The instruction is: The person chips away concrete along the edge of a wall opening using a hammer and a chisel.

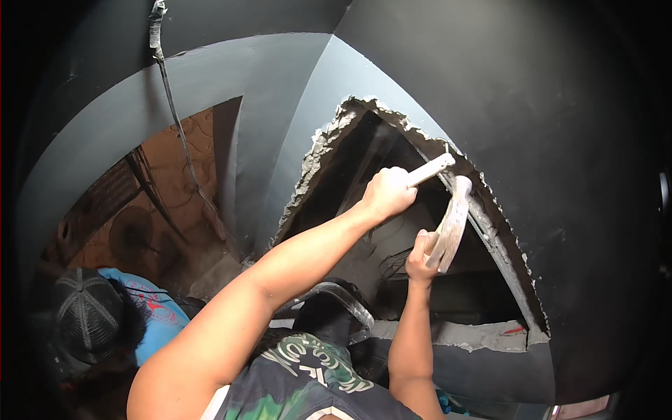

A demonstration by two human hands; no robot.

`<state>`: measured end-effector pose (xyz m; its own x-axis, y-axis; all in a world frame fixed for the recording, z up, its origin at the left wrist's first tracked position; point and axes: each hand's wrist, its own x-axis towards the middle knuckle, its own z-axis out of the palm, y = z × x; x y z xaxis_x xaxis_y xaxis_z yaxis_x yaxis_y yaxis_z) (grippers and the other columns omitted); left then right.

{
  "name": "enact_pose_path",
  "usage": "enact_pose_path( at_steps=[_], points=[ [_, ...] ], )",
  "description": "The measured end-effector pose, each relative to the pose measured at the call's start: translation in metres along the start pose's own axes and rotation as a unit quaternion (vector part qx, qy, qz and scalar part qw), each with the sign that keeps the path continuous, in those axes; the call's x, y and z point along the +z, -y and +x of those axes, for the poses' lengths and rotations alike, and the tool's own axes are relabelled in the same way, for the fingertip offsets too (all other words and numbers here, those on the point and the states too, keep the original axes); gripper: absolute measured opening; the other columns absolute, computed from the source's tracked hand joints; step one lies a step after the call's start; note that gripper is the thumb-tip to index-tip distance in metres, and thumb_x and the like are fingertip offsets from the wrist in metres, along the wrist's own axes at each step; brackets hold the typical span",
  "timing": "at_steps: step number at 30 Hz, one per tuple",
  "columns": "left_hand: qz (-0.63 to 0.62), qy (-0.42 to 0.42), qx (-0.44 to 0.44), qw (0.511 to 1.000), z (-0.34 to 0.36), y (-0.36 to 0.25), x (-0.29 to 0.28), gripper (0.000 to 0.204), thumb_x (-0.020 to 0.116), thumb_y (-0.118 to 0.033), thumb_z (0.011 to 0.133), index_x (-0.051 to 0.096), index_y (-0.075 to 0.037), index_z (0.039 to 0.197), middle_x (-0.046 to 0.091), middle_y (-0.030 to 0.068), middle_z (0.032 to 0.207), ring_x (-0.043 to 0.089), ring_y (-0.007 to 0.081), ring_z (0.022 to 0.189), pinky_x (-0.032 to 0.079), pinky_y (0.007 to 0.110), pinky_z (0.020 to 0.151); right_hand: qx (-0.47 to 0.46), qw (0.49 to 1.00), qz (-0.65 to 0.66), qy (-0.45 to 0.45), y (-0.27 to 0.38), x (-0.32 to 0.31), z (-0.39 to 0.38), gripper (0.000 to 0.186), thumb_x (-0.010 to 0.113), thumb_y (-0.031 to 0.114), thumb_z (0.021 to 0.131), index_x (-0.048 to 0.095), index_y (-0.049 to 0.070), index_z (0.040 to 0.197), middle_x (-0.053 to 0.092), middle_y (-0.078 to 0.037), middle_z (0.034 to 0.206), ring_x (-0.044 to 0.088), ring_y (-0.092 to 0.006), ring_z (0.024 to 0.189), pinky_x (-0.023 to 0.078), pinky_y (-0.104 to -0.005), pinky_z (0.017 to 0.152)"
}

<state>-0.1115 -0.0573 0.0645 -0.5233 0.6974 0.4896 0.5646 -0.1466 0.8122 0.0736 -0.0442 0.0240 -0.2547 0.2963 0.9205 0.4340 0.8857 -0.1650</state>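
My left hand (389,194), fist closed, grips a pale, straight bar (431,169); its far end reaches the right edge of a rough opening (320,148) broken through the dark grey panel. What kind of tool the bar is, I cannot make out. Below and to the right, my right hand (422,257) is wrapped round the handle of a claw hammer (453,220). The hammer's striking face points up, close to the bar's end but apart from it, and its claw points down. Most of the hammer's handle is hidden. Crumbled grey material lines the opening's edges.
Dark framing strips (483,227) run along the opening's right side. A cable (173,105) hangs down at the left. At lower left is another person in a black mesh cap (84,311) and blue shirt (157,308). A brown patterned surface (168,168) shows beyond.
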Motion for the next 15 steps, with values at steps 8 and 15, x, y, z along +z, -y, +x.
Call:
enact_pose_path(
  at_steps=[8,15],
  points=[
    [0.018,-0.026,0.070,0.997,-0.001,0.009,0.006,0.020,0.065,-0.022,0.078,0.067,-0.001,0.075,0.067,0.0221,0.078,0.067,0.0413,0.076,0.057,0.048,0.075,0.256,0.939,0.125,0.191,0.011,0.009,0.010,0.014,0.064,0.009,0.092,0.057,-0.002,0.088,0.058,-0.010,0.073,0.057,-0.0191,0.069,0.048,-0.0327,0.070],
    [0.034,0.000,0.020,0.999,0.001,0.001,0.005,0.023,0.067,-0.023,0.078,0.068,0.000,0.078,0.069,0.0227,0.083,0.068,0.0418,0.076,0.057,0.048,0.075,0.037,0.996,0.041,0.064,0.029,-0.019,-0.001,0.018,0.057,0.004,0.089,0.052,0.000,0.072,0.055,-0.012,0.066,0.053,-0.0318,0.056,0.048,-0.0404,0.057]
  ],
)
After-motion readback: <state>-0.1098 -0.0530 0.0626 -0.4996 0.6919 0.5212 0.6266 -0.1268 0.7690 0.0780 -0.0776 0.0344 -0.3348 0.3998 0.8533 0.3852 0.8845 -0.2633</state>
